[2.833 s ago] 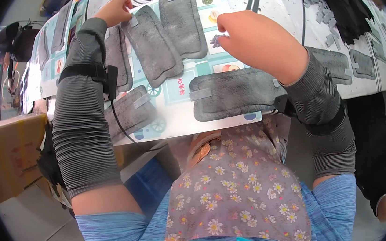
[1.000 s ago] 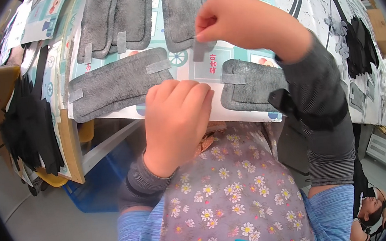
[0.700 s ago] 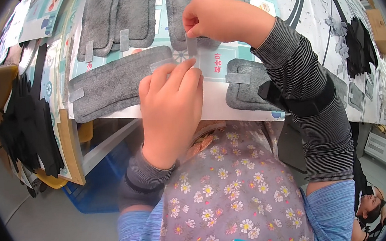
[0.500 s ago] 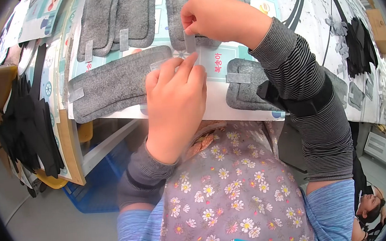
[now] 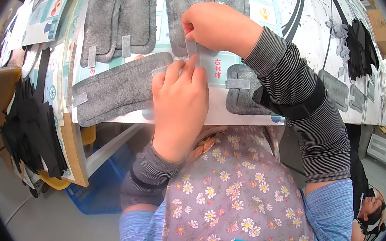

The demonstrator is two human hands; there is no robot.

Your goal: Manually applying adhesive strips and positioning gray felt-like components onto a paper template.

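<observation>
At far left, black cloths [image 5: 31, 125] hang over the edge of the table; a printed sheet [image 5: 48, 18] lies above them. Two upright grey pads [image 5: 119, 22] lie overlapping, each with a pale tab at its lower end. Below them, a lengthwise pad [image 5: 119, 88] bears a tab [image 5: 80, 99] at its left end and partly covers red lettering [image 5: 92, 71]. The left hand [image 5: 181, 93] is near its right end, fingers bent and close together, fingertips at the lower end of a grey strip [image 5: 192, 49]; whether they grip it cannot be told. The strip stands across the lower edge of the middle pad [image 5: 178, 21], its upper end pinched between thumb and forefinger of the right hand [image 5: 216, 26]. To the right, a red word [image 5: 217, 68] runs sideways on the table covering, above a pad [image 5: 244, 96] partly hidden by the right sleeve [image 5: 291, 72]. Fruit pictures [image 5: 263, 12] follow, then loose strips [image 5: 340, 41] and more black cloths [image 5: 362, 48].
</observation>
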